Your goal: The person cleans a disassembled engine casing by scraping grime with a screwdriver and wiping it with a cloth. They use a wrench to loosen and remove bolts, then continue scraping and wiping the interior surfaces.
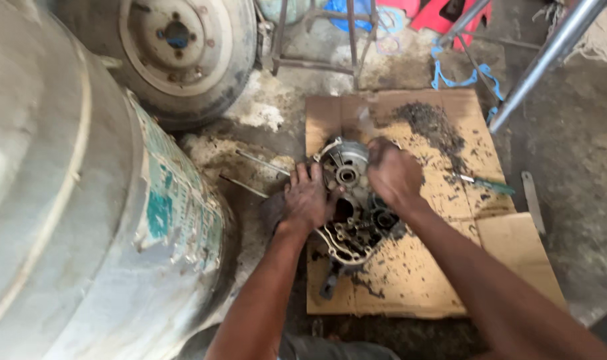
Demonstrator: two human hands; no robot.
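Left hand point(308, 199) spread flat, fingers splayed, pressing on the left side of the engine casing point(352, 207). Right hand point(391, 172) curled into a fist over the casing's upper right; whatever sits inside the grip too blurred to tell. Casing lying flat near the middle of the cardboard sheet point(510, 247), long axis running from the sheet's near edge toward its far edge, open face up. Grey metal, greasy, gears and round bearing seats exposed, dark grit scattered around.

Grey greasy engine casing point(351, 200) on tan, black-speckled cardboard point(417, 280).
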